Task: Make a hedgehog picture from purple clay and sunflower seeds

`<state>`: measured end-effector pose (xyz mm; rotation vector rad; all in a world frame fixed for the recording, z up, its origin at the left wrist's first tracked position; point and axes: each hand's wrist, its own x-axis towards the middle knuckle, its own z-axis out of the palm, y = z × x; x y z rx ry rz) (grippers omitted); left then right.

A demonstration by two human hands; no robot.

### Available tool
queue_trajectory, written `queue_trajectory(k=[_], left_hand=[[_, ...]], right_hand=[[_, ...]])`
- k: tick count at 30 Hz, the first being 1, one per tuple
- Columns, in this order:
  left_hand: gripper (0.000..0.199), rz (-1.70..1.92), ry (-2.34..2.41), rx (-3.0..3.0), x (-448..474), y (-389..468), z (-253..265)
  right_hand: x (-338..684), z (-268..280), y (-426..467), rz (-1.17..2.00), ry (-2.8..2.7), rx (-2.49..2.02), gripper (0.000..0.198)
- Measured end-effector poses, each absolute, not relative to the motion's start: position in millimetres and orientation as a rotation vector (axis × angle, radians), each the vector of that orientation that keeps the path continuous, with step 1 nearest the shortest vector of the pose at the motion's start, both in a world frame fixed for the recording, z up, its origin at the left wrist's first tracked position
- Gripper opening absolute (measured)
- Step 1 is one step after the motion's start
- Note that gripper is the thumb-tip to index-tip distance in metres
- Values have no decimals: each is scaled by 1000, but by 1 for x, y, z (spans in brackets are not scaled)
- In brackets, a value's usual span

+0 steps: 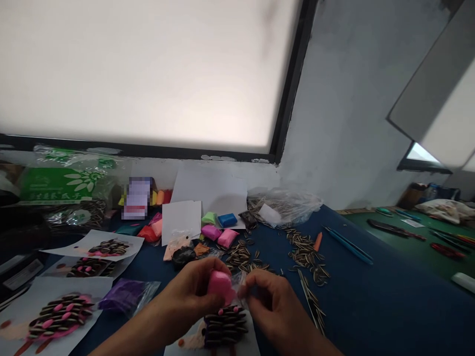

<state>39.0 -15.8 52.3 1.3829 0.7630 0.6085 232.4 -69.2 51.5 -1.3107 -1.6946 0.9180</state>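
My left hand (193,284) is closed around a lump of bright pink modelling clay (219,286). A clear plastic wrapper (237,283) sticks out from the clay's right side, pinched in the fingers of my right hand (272,301). Whether the clay still sits partly inside the wrapper, I cannot tell. Right below both hands lies a paper with a hedgehog picture (226,331), its back covered in striped sunflower seeds with small pink clay dots. A purple clay packet (122,295) lies left of my left forearm.
Finished-looking hedgehog papers (100,296) lie at left. Loose sunflower seeds (302,247) spread across the blue table (371,306), near metal tweezers (308,296) and a blue tool (349,245). Behind are wrapped clay packets (227,237), white paper (208,193) and a green seed bag (63,183).
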Motion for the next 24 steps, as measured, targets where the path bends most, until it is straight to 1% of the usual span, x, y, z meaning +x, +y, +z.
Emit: queue_trajectory(k=[4,9,16,22,24], left_hand=[[30,598,760,1382,40,-15,53],[27,576,785,1410,38,-13,52],[29,639,806,1372,42,-15,48],[29,677,793,1303,47,-19,50],[29,677,788,1291,47,-19,50]], right_hand=[[232,47,-67,989,-1613,-1250,13],[232,49,-69,1142,-1564,-1241,14],[233,53,-68,1080,-1675,-1255,20],[232,49,-66,974,-1653,-1238,10],[232,49,-66,941,-1681,-1249,11]])
